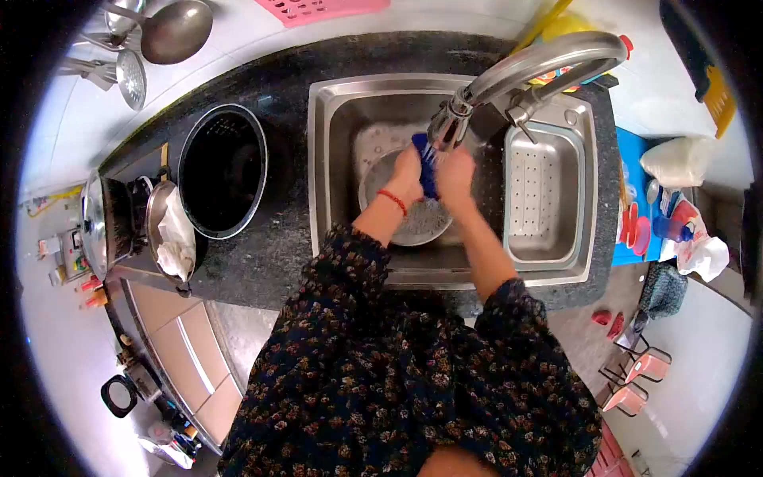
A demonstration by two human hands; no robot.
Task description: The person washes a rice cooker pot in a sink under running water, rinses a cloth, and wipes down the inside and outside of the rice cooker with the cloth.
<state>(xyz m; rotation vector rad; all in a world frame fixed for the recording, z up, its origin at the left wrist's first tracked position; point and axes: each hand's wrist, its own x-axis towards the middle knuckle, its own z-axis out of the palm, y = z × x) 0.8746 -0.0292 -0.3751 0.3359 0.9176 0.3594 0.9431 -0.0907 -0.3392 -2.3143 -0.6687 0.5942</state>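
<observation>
Under the running faucet (451, 119), my left hand (406, 172) is closed on a dark blue cloth (426, 163). On the cloth's other side is my right hand (455, 176), somewhat blurred, its fingers closed against the cloth. Water runs down from the spout onto the cloth. Below both hands, a round metal bowl (383, 208) with water in it sits in the large basin of the steel sink (338, 159). Suds show on the basin floor behind the bowl. My hands cover part of the bowl.
A perforated tray (534, 195) fills the smaller basin at right. On the counter at left are a large black pot (221, 171) and a pan (159, 211) holding a white cloth. Ladles (176, 32) hang at upper left. Right of the counter stands a blue surface (628, 151) with bags and bottles.
</observation>
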